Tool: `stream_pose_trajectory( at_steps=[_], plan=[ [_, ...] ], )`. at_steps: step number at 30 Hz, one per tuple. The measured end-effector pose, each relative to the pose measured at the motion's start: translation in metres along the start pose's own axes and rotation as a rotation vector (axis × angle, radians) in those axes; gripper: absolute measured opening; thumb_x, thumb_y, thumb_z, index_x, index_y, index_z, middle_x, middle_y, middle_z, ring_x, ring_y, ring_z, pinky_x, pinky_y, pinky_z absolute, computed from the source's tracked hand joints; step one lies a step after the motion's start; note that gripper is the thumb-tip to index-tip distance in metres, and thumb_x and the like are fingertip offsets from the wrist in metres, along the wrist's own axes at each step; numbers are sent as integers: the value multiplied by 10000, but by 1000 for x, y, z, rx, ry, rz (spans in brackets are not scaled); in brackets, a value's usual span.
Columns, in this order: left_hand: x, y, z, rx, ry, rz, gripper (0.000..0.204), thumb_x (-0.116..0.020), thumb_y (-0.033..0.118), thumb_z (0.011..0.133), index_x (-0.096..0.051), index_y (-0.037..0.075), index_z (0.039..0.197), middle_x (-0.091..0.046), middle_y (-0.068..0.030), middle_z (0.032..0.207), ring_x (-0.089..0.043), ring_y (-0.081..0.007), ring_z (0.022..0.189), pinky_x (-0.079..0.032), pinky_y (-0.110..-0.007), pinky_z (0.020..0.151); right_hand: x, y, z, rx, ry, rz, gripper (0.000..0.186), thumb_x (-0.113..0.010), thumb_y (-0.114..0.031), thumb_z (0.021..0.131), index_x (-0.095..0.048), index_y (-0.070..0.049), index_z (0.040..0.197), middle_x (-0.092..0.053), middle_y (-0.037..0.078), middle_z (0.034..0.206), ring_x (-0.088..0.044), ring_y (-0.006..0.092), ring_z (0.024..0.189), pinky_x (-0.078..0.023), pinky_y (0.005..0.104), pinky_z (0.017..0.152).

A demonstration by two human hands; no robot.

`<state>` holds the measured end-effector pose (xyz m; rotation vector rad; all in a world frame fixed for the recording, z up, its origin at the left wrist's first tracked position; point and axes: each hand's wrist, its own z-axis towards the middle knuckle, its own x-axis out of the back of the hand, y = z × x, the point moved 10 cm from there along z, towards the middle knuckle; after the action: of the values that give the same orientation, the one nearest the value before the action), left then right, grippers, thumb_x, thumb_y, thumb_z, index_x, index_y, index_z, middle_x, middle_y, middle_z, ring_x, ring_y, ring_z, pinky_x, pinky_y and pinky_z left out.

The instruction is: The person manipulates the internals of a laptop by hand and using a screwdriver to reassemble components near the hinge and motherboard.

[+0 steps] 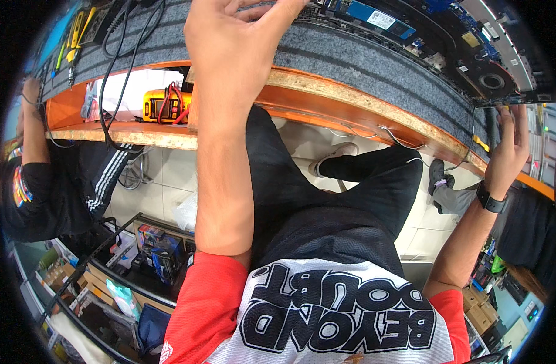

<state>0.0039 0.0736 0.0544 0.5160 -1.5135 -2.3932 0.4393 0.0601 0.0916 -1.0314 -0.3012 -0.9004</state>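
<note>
An opened laptop [436,57], its inner parts bare, lies on the grey striped mat [363,57] at the top right. A blue drive stick with a white label [381,19] and a round fan [490,82] show inside it. My right hand [510,142], wearing a black watch, grips the laptop's near right corner, fingers against its edge. At the top, my left hand [235,30] is closed beside the laptop's left end, fingers curled and thumb reaching toward it. The picture's upper edge cuts off its fingertips, so what they hold is hidden.
Black cables [129,54] hang over the bench's front edge. Left of them lie yellow-handled tools [77,27]. A yellow multimeter [166,105] with red leads sits on the orange shelf [126,134] below. Another person [41,182] is at the far left; a rack with boxes [159,252] stands behind.
</note>
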Motion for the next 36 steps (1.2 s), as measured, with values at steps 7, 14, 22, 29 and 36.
stream_pose_trajectory(
  at_steps=[7, 14, 22, 29, 36],
  plan=[
    [-1, -2, -4, -124, -63, 69, 128, -748, -78, 852, -716, -35, 968, -687, -62, 1037, -667, -90, 870, -542, -199, 762, 6, 5, 0, -15, 23, -1, 430, -603, -98, 1017, -543, 75, 1406, -637, 173, 1302, -645, 211, 1145, -505, 322, 995],
    [4, -3, -6, -176, -42, 87, 147, -761, -60, 844, -768, -15, 983, -686, -76, 1066, -667, -102, 881, -549, -207, 741, -1, -5, 1, 17, -16, -29, 423, -608, -101, 1013, -557, 72, 1396, -632, 192, 1318, -644, 214, 1154, -512, 327, 994],
    [4, 3, -7, -32, -69, 65, 163, -770, -44, 845, -781, -2, 1002, -684, -76, 1091, -665, -79, 823, -543, -193, 689, 0, -3, 0, 19, -7, -7, 425, -603, -97, 1015, -549, 77, 1400, -637, 192, 1304, -649, 208, 1143, -507, 323, 999],
    [3, 3, -7, -39, -59, 77, 147, -773, -39, 844, -765, -14, 989, -683, -73, 1092, -668, -87, 841, -543, -201, 701, 3, -1, 0, -5, 12, -18, 425, -613, -99, 1009, -558, 73, 1393, -638, 181, 1307, -649, 216, 1147, -505, 330, 1007],
    [0, 7, 2, -23, -61, 88, 356, -786, -36, 822, -615, -21, 1134, -682, -64, 1000, -631, -91, 827, -509, -208, 721, -3, 6, 0, 25, -1, 2, 403, -605, -101, 1010, -579, 69, 1374, -628, 191, 1329, -632, 219, 1179, -502, 342, 1016]
  ],
)
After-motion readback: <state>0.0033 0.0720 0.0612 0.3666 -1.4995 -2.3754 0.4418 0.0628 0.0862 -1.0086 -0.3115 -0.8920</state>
